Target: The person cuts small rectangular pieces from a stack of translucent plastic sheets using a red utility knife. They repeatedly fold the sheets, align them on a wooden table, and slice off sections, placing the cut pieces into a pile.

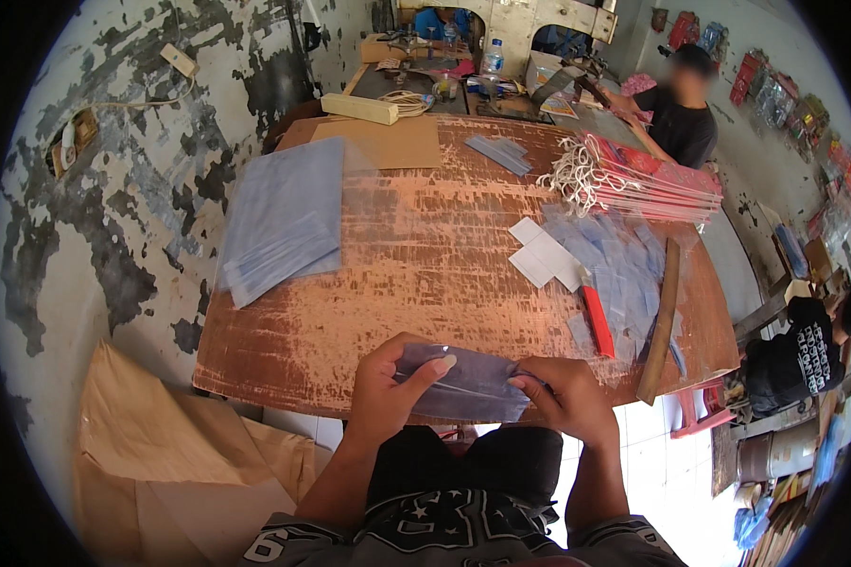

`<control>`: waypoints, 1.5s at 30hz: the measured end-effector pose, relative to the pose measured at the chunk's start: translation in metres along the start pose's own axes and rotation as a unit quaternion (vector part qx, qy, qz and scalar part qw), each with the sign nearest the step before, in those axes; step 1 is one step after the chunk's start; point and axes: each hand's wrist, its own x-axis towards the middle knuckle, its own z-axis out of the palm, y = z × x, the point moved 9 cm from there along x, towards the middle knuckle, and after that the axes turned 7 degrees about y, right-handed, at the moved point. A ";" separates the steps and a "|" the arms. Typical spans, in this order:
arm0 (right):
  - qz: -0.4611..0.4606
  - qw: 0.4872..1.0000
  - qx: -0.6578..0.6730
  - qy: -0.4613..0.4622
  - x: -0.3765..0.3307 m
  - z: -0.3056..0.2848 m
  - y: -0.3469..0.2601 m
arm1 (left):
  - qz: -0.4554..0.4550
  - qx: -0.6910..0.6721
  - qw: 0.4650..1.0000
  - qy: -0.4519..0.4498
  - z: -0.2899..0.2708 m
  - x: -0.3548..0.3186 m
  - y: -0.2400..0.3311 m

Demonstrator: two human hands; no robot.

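Between my hands, at the table's near edge, is a small bluish clear plastic sheet, held lengthwise with a crease or fold along it. My left hand pinches its left end, thumb on top. At the right end my right hand grips it with thumb and fingers. A red-handled cutter lies a little beyond my right hand, beside a heap of cut bluish plastic pieces. White paper cards rest against that heap. Large plastic sheets, with narrower strips on them, are at the left.
The worn brown wooden table carries a wooden strip at right, pink bags with white cords, plastic strips and cardboard. Another person works at the far right. Brown paper lies at lower left.
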 end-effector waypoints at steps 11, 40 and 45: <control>-0.027 0.998 -0.043 0.028 -0.002 0.001 -0.007 | -0.051 -0.026 0.998 0.008 0.000 0.002 -0.004; -0.099 0.989 -0.110 0.025 0.015 0.033 -0.038 | -0.010 -0.043 0.999 0.014 -0.045 -0.002 -0.001; -0.096 0.991 -0.088 0.030 0.018 0.036 -0.033 | -0.031 0.008 0.999 -0.007 -0.049 -0.001 0.002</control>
